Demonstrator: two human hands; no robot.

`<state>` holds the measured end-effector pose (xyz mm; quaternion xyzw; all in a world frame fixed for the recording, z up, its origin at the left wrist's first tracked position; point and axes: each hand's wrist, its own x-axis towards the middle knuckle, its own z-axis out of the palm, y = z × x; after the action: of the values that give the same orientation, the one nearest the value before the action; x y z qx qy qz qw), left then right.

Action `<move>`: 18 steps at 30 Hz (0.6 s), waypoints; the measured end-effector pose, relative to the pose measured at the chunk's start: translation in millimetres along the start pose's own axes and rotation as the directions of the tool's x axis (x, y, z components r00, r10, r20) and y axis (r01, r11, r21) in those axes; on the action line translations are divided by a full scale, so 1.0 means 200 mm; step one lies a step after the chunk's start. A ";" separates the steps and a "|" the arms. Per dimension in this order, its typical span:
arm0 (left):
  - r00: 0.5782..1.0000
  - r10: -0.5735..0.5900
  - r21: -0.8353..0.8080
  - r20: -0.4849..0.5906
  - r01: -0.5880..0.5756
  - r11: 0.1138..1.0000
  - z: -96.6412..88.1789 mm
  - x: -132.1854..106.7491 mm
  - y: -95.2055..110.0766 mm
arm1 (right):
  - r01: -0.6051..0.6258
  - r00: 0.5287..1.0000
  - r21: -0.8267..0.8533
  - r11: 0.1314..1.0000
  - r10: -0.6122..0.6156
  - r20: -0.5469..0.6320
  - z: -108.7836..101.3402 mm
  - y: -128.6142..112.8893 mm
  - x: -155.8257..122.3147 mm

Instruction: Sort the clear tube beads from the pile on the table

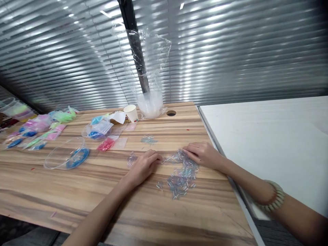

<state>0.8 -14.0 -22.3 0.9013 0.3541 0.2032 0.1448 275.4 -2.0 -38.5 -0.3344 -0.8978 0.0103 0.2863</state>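
Note:
A loose pile of small, clear, iridescent tube beads lies on the wooden table. My left hand rests at the pile's left side, fingers curled and pressed together by a thin trail of beads. Whatever its fingertips hold is hidden. At the upper right of the pile is my right hand, thumb and fingers drawn together and touching the beads. I cannot make out what sits between those fingertips. A small cluster of tube beads lies just left of my left hand, and bluish beads are spread farther back.
A clear round lid with blue beads lies leftward, near a bag of red beads. Behind stand a paper cup and wrapped plastic bowls. Colourful packets fill the far left. A white table adjoins on the right.

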 end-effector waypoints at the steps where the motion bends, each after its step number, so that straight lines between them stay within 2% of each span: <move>1: 1.000 -0.004 -0.008 -0.021 0.004 1.000 0.00 0.00 0.00 | -0.009 1.000 0.014 1.000 0.009 -0.005 0.00 0.00 0.00; 6: 0.990 -0.015 -0.050 -0.139 0.008 0.999 0.00 0.01 -0.02 | -0.064 0.997 0.105 0.992 0.068 -0.035 -0.01 -0.02 0.00; 10: 0.981 -0.003 -0.050 -0.192 -0.007 0.999 -0.02 0.01 -0.01 | -0.065 0.994 0.122 0.990 0.076 -0.082 -0.01 -0.03 0.00; 15: 0.968 0.007 -0.065 -0.252 -0.024 0.998 -0.02 0.01 -0.01 | -0.001 0.994 0.104 0.995 0.013 -0.109 0.00 -0.03 0.00; 18: 0.968 -0.006 -0.056 -0.251 -0.008 0.998 -0.02 0.02 -0.02 | 0.053 0.993 0.071 0.996 -0.046 -0.106 0.01 -0.04 0.01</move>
<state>-1.7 -8.0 -19.8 0.8641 0.3632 0.3256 0.1244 269.8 -6.5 -37.5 -0.3014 -0.8887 0.0190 0.3449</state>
